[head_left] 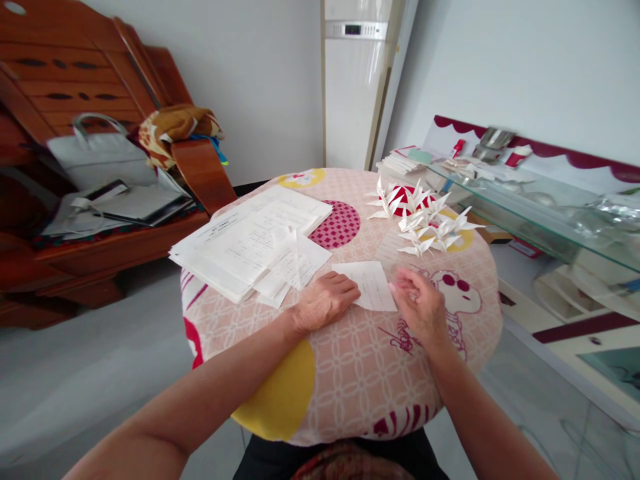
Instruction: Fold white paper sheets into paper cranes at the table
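Observation:
A small sheet of printed paper (371, 285) lies flat on the table in front of me. My left hand (327, 300) rests at its left edge, fingers curled and closed on the lower left part of the paper. At the right edge is my right hand (423, 303), its fingers loosely bent and the thumb apart, close to the paper. Left of the sheet, small folded papers (300, 260) overlap a stack of large printed sheets (240, 233). Several white paper cranes (420, 217) stand grouped at the back right of the table.
A patterned cloth (350, 373) covers the round table. To the right stands a glass-topped cabinet (540, 207) with papers and cups. A wooden chair (100, 60) on the left holds a grey bag (103, 157) and a folded blanket (175, 130). Behind is a tall white appliance (353, 93).

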A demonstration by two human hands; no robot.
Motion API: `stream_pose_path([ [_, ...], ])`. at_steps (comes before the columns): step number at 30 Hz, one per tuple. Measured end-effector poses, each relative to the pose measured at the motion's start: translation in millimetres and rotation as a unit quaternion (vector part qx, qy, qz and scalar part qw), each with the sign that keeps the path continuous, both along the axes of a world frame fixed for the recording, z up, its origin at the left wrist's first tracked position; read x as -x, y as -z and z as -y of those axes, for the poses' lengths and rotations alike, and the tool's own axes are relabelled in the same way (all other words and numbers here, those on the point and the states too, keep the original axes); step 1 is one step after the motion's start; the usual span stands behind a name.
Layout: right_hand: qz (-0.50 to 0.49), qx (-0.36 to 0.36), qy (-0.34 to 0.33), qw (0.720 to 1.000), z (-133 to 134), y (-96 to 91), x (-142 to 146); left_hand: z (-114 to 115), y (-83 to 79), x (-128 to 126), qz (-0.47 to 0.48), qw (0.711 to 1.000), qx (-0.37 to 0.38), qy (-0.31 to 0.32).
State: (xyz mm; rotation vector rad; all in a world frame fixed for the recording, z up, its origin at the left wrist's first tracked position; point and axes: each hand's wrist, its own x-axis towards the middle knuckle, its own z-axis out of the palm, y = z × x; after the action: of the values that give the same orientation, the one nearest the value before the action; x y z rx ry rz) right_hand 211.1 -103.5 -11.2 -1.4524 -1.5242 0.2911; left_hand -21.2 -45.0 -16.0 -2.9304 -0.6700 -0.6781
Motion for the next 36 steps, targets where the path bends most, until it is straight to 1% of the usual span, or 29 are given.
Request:
stream_pose_path([
  [2, 0.098, -0.037, -0.095, 0.99, 7.3, 0.3, 3.6, 1.3, -1.1, 0.0, 0.001, 1.0, 0.003, 0.0],
  [3, 0.14, -0.041, -0.134, 0.98, 10.1, 1.8, 5.0, 1.2, -1.3, 0.4, 0.011, 1.0, 0.006, 0.0],
  [4, 0.176, -0.042, -0.158, 0.971, 11.8, 3.9, 5.8, 0.7, -1.2, 1.1, 0.028, 1.0, 0.012, 0.001],
  [6, 0.228, -0.035, -0.169, 0.958, 12.1, 8.3, 5.2, -1.7, -0.2, 3.2, 0.076, 0.996, 0.035, 0.009],
  [9, 0.259, -0.054, -0.151, 0.953, 8.6, 8.5, 0.8, -7.1, 1.4, 7.0, 0.146, 0.986, 0.077, 0.017],
  [12, 0.271, -0.105, -0.163, 0.943, 9.0, -1.0, -1.0, -9.9, -1.9, 10.2, 0.159, 0.982, 0.101, 0.008],
  [14, 0.276, -0.115, -0.185, 0.936, 13.0, -8.5, 1.3, -8.7, -7.0, 11.6, 0.142, 0.983, 0.115, 0.016],
  [16, 0.273, -0.101, -0.202, 0.935, 17.5, -13.6, 5.2, -5.8, -12.0, 12.7, 0.121, 0.984, 0.129, 0.028],
  [19, 0.252, -0.061, -0.204, 0.944, 19.3, -15.8, 9.2, -1.5, -14.2, 14.8, 0.1, 0.983, 0.154, 0.016],
  [21, 0.231, -0.039, -0.216, 0.948, 14.8, -15.0, 8.6, 0.2, -12.2, 16.9, 0.092, 0.981, 0.172, 0.001],
  [24, 0.206, 0.006, -0.236, 0.95, -0.4, -13.2, 3.2, 2.3, -8.2, 20.1, 0.094, 0.973, 0.21, -0.022],
  [26, 0.176, 0.06, -0.222, 0.957, -14.8, -12.1, -1.3, 4.0, -7.2, 21.0, 0.109, 0.961, 0.248, -0.055],
  [29, 0.097, 0.116, -0.215, 0.965, -38.7, -10.6, -5.6, 6.0, -6.9, 19.5, 0.141, 0.937, 0.292, -0.13],
  [31, 0.076, 0.143, -0.23, 0.96, -52.7, -8.7, -5.6, 6.0, -5.8, 17.5, 0.164, 0.921, 0.304, -0.179],
  [33, 0.054, 0.153, -0.216, 0.963, -62.2, -5.3, -3.7, 5.1, -3.1, 15.7, 0.19, 0.907, 0.31, -0.214],
  [36, 0.03, 0.149, -0.184, 0.971, -65.7, 1.5, 0.4, 3.6, 1.7, 14.1, 0.214, 0.895, 0.306, -0.245],
])
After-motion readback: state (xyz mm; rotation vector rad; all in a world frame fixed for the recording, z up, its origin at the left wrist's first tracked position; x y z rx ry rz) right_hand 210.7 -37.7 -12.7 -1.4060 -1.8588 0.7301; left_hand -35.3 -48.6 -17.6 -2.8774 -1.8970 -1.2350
